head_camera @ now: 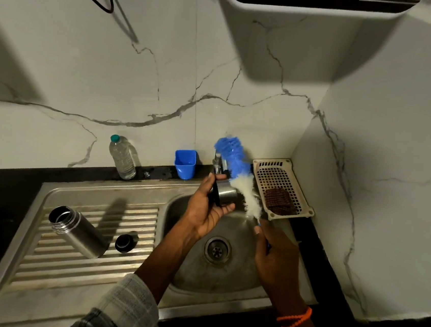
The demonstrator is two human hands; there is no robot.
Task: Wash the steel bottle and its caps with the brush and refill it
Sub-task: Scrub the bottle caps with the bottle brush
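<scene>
The open steel bottle (79, 231) stands on the ribbed drainboard at the left, its mouth uncapped. A small black inner cap (125, 242) sits just right of it. Over the sink bowl, my left hand (205, 210) grips the steel outer cap (225, 194) by its black rim. My right hand (275, 257) holds the handle of the bottle brush (240, 174), whose blue and white bristles slant up beside the cap's right side. The brush looks blurred.
The steel sink (213, 275) has a round drain (217, 250) below my hands. A tap (218, 165) stands behind the cap. On the back ledge are a clear plastic bottle (122, 157) and a blue cup (185, 163). A cream basket (281, 186) holding a brown scrubber sits at the right.
</scene>
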